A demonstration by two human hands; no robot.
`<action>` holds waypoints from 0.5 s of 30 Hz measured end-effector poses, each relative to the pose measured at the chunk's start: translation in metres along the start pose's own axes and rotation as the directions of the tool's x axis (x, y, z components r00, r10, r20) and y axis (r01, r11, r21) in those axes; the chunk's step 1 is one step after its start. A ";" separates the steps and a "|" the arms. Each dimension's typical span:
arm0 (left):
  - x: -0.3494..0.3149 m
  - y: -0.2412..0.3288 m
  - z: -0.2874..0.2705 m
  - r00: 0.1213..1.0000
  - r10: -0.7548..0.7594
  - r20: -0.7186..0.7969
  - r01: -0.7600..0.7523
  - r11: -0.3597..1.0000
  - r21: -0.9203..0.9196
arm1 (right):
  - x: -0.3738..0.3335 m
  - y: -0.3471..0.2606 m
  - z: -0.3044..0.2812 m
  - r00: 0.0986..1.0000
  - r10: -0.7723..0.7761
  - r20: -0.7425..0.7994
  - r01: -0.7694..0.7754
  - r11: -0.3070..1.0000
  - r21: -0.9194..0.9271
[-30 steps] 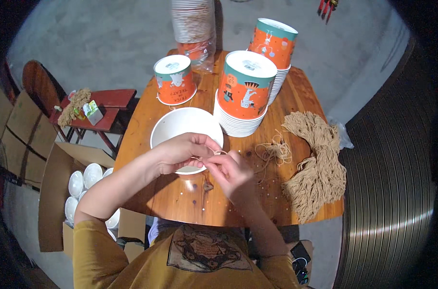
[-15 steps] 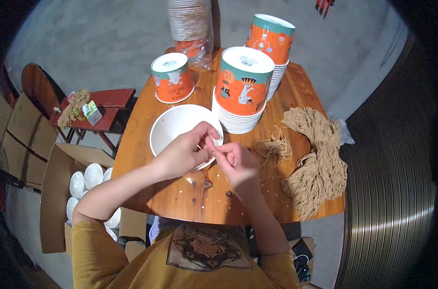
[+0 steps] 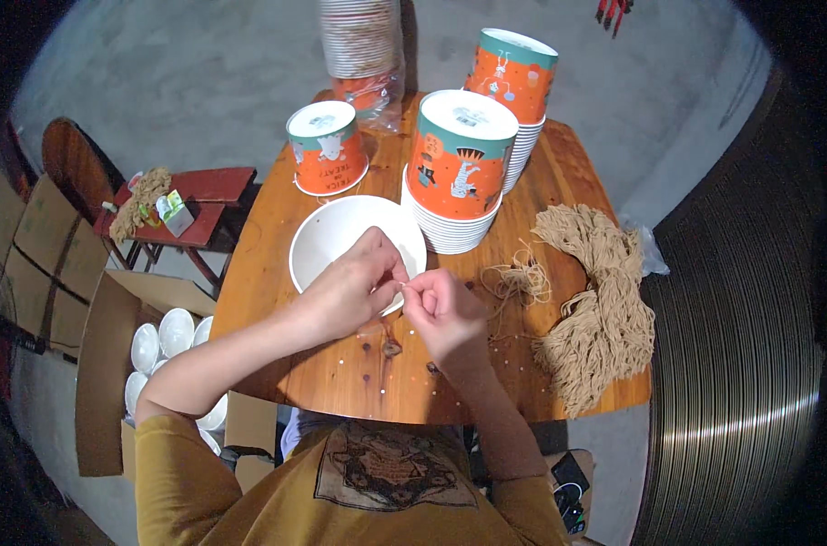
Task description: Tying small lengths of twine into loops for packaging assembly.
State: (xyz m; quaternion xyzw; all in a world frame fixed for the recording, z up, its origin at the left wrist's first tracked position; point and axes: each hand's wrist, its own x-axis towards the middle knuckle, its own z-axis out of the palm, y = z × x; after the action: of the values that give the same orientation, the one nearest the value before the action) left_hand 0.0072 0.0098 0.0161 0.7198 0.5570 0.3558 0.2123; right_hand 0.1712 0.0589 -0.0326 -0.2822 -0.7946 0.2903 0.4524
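A white-lined paper bucket [image 3: 327,238] lies with its open mouth facing up toward me. Over its near right rim, my left hand [image 3: 363,278] is closed in a pinch. My right hand [image 3: 445,309] is pinched too, its fingertips almost meeting the left ones just outside the rim. Between the fingertips a thin pale strand shows, mostly hidden by the fingers. To the right lie a small loose tangle of tan string [image 3: 520,278] and a big bundle of tan cords [image 3: 600,305].
Orange-and-green buckets stand upside down behind: a single one [image 3: 327,150], a near stack [image 3: 463,164] and a far stack [image 3: 513,77]. A bagged stack [image 3: 363,45] is at the back. Left of the table, a cardboard box [image 3: 104,382] holds several white buckets; a red bench [image 3: 213,205] stands beyond.
The bucket has shifted slightly to the right. My left hand's fingers have curled down closer to the rim, and my right fingers are bent more tightly.
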 end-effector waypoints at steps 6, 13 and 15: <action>-0.001 0.003 0.005 0.987 -0.156 -0.028 0.153 0.985 -0.085 | -0.002 0.001 -0.001 1.000 0.006 0.014 -0.006 1.000 -0.006; -0.001 -0.005 0.004 0.968 -0.249 0.026 0.247 0.932 -0.267 | -0.004 0.001 -0.001 1.000 0.000 0.011 0.000 1.000 0.020; 0.001 -0.005 0.004 0.936 -0.338 0.098 0.352 0.885 -0.304 | -0.005 0.002 0.000 1.000 -0.028 -0.008 0.029 0.999 0.025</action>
State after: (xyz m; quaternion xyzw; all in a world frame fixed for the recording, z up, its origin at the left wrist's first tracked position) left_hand 0.0075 0.0129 0.0102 0.5729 0.6071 0.3821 0.3965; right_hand 0.1739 0.0570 -0.0367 -0.2664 -0.7932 0.2925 0.4630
